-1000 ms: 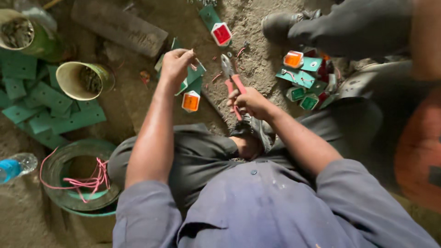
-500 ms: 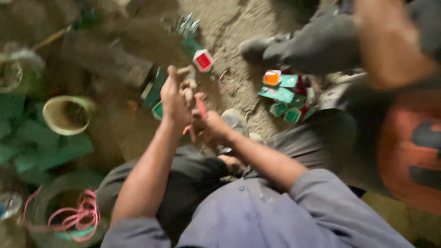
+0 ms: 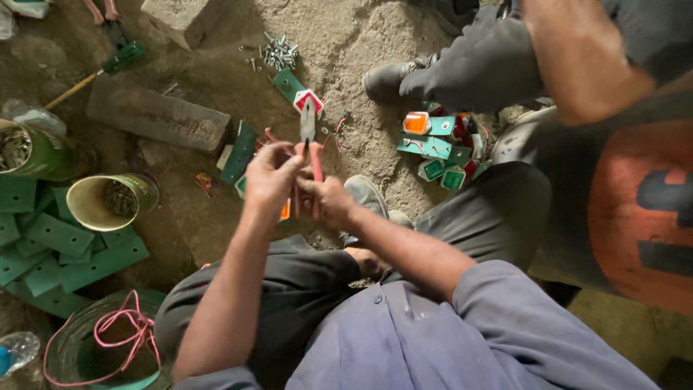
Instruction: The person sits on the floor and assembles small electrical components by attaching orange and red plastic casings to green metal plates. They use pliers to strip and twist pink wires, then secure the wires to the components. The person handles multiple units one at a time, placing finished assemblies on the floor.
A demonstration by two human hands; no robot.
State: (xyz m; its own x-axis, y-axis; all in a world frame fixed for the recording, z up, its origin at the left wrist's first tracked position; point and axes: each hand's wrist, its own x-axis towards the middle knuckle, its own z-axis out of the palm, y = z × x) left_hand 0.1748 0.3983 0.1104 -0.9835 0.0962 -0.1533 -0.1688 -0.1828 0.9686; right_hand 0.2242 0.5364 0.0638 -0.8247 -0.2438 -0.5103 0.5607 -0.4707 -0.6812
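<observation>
My right hand (image 3: 328, 198) grips red-handled pliers (image 3: 309, 130) upright, jaws pointing away from me. My left hand (image 3: 271, 177) is closed beside the pliers' handles, pinching something small that I cannot make out; an orange and green piece (image 3: 284, 211) shows just under the two hands. Both hands are held together above the dirt floor, in front of my knees. A green plate with a red and white reflector (image 3: 307, 99) lies on the ground just beyond the pliers' tip.
A heap of green and orange reflector units (image 3: 437, 148) lies to the right by another person's shoe (image 3: 382, 81) and leg. Left: a stone block (image 3: 157, 115), two tins (image 3: 112, 202) of small parts, stacked green plates (image 3: 61, 249), a bucket with pink wire (image 3: 108, 339). Loose screws (image 3: 278, 52) further off.
My hands have come together: the left hand moved from the ground pieces to the pliers in the right hand, which now stand upright. My view has shifted upward.
</observation>
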